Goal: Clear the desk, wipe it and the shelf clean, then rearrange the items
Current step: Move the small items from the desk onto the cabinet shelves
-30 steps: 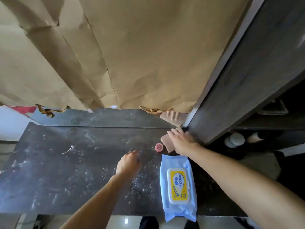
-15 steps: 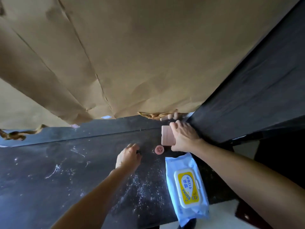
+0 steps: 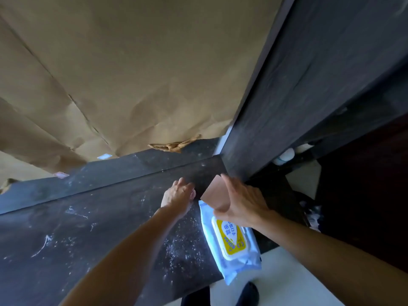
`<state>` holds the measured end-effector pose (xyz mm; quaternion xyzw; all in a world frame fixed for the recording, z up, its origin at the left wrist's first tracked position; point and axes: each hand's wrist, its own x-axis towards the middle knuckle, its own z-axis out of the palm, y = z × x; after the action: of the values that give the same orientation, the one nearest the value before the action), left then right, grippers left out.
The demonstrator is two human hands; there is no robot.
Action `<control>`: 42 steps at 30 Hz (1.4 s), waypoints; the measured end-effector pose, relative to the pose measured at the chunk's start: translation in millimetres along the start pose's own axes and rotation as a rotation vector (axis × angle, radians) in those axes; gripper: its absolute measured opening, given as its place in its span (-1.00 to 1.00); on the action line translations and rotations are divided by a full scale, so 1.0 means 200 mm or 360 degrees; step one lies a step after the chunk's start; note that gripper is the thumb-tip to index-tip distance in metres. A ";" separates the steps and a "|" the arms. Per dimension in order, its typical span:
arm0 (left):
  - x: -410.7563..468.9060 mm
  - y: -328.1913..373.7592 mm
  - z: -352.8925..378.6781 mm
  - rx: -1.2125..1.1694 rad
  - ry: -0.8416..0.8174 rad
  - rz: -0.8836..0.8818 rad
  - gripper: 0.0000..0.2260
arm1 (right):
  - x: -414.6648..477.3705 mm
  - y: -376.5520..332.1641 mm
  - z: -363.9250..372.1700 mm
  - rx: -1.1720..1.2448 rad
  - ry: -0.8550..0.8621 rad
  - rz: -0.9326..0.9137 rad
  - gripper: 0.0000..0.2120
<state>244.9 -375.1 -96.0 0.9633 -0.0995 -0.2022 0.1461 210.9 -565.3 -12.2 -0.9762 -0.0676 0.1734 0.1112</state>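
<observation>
The dark desk top (image 3: 88, 228) is streaked with white dust. A blue pack of wet wipes (image 3: 234, 246) with a yellow lid lies near its front right corner. My right hand (image 3: 242, 202) holds a flat pink rectangular case (image 3: 213, 193), tilted and lifted just above the pack's far end, with the thumb under it and the fingers over its top edge. My left hand (image 3: 177, 196) is right beside it on the desk, fingers curled down over a small pink round piece (image 3: 194, 193), of which only a sliver shows.
Creased brown paper (image 3: 143, 74) covers the wall behind the desk. A dark shelf unit's side panel (image 3: 287, 107) rises at the right, with white bottles (image 3: 284, 156) on a lower shelf. White floor and a dark shoe (image 3: 249, 292) lie below the desk's front edge.
My right hand has lifted the pink case off the desk and tilted it toward me. My left hand has moved right onto the small pink round piece. The camera has swung.
</observation>
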 end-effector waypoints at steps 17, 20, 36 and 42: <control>-0.51 0.71 -0.16 -0.0140 0.0842 0.0089 -0.82 | -0.63 0.65 -0.42 0.0150 0.0473 -0.0036 -0.09; -0.55 0.96 -0.24 -0.0126 0.1019 0.0186 -0.82 | -0.65 0.76 -0.64 0.0218 0.0671 -0.0013 -0.11; -0.45 1.46 -0.80 0.0235 0.1134 0.0367 -0.79 | -0.12 0.77 -1.39 0.0109 0.0756 0.0359 -0.19; -0.40 1.47 -0.85 0.0396 0.0956 0.0196 -0.89 | 0.03 0.78 -1.39 -0.0019 0.0715 0.0414 -0.34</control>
<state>205.9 -589.6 176.8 0.9825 -0.1340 0.1138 0.0622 329.3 -768.9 201.9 -0.9913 0.0839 -0.0354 0.0946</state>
